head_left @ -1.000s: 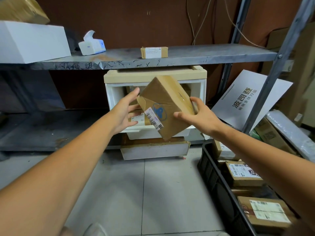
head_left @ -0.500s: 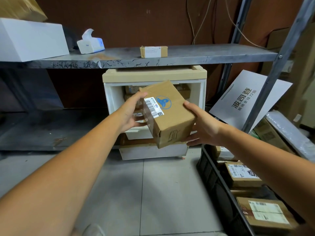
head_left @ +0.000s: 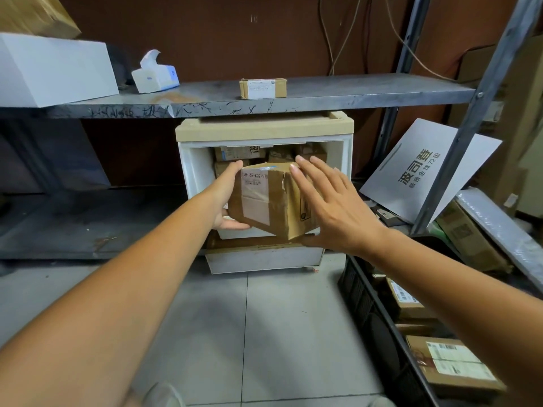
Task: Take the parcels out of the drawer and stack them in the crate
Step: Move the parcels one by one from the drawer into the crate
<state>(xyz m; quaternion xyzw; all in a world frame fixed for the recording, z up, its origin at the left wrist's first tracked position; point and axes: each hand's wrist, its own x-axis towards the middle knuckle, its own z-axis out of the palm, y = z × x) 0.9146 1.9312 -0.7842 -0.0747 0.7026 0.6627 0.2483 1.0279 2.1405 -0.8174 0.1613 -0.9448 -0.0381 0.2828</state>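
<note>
parcel: brown cardboard box held in the air in front of the open drawer, clear of it, well apart from the crate at lower right
left hand: grips the left side of the parcel, fingers curled over the top edge, thumb underneath
right hand: fingers straight and spread, laid flat on the right face, thumb down by the low corner
handling: looks stiff and boxy, probably light to moderate since two hands carry it with ease; cardboard should not slip on skin
weak spot: the corner edge between label face and right face is torn and the tape is lifting, so avoid pulling there
hold: best taken on opposite side faces with a thumb under the bottom, as it is now
orientation: tilted, one bottom corner points down toward the wearer; white label face turned to the camera
long axis: near cubic, no clear long axis; cannot tell for certain
drawer contents: more parcels are left at the back
crate contents: several labelled boxes lie flat inside
step: judged as carrying toward the crate, drop not yet done
</note>
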